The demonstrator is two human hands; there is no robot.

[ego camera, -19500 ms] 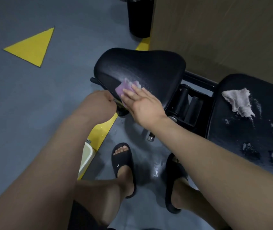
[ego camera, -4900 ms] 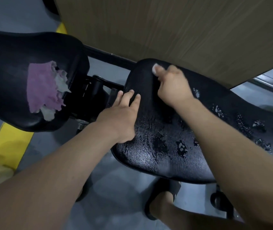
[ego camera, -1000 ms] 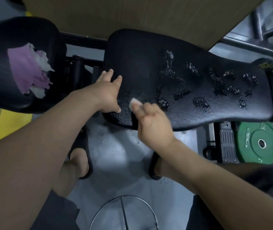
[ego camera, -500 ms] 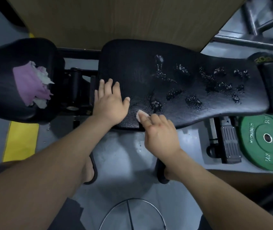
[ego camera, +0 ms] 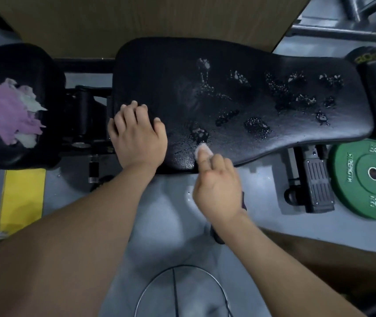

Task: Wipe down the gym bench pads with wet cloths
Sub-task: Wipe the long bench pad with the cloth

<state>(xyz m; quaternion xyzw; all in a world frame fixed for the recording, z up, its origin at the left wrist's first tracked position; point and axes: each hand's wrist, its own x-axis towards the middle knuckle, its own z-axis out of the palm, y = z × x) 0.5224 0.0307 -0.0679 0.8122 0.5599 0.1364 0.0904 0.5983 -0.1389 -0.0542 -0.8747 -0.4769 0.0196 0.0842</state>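
Observation:
The long black back pad [ego camera: 239,72] of the gym bench lies across the middle, spotted with wet foamy patches. My left hand [ego camera: 137,136] rests flat on its near left corner, fingers apart, holding nothing. My right hand [ego camera: 216,188] is at the pad's near edge, fingers closed on a small white cloth [ego camera: 201,150] that peeks out past the fingertips and touches the pad. A purple and white cloth [ego camera: 13,113] lies loose on the black seat pad [ego camera: 22,62] at the left.
A wooden panel [ego camera: 159,17] stands right behind the bench. A green weight plate [ego camera: 365,179] lies on the grey floor at the right, beside the bench's black foot [ego camera: 317,186]. Yellow floor marking [ego camera: 22,197] at the left. A metal wire ring [ego camera: 182,291] shows at the bottom.
The view has shifted slightly. My right hand with the white cloth moved a little to the right along the pad's near edge. My left hand stays pressed on the pad's corner.

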